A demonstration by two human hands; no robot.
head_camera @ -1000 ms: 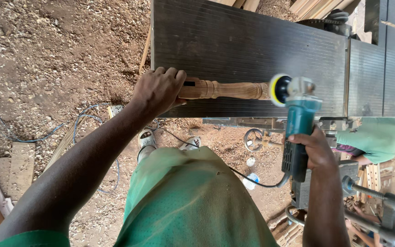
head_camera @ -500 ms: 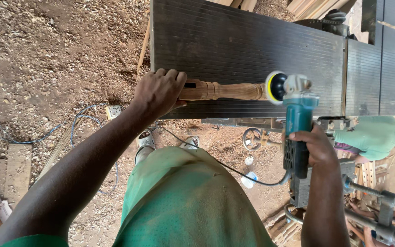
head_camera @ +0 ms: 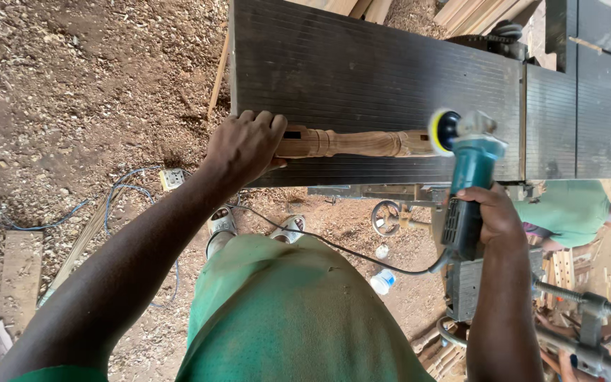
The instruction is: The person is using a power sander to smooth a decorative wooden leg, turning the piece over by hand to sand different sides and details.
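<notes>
A turned wooden spindle (head_camera: 362,143) lies on its side across the near edge of a dark ribbed metal machine table (head_camera: 362,78). My left hand (head_camera: 244,143) grips the spindle's left end and holds it down. My right hand (head_camera: 488,216) is wrapped around the body of a teal angle grinder (head_camera: 469,180). Its yellow-rimmed black sanding disc (head_camera: 443,131) touches the right end of the spindle. A black power cord (head_camera: 334,244) runs from the grinder's rear across my lap.
Sawdust and wood shavings cover the ground at left, with blue cables and a white socket block (head_camera: 172,178). A metal handwheel (head_camera: 388,216) and a plastic bottle (head_camera: 382,281) lie below the table. Another person in a green shirt (head_camera: 571,211) is at right, beside clamps and timber.
The grinder and my right hand have shifted slightly left, keeping the disc at the spindle's right end. My left hand stays clamped on the left end.
</notes>
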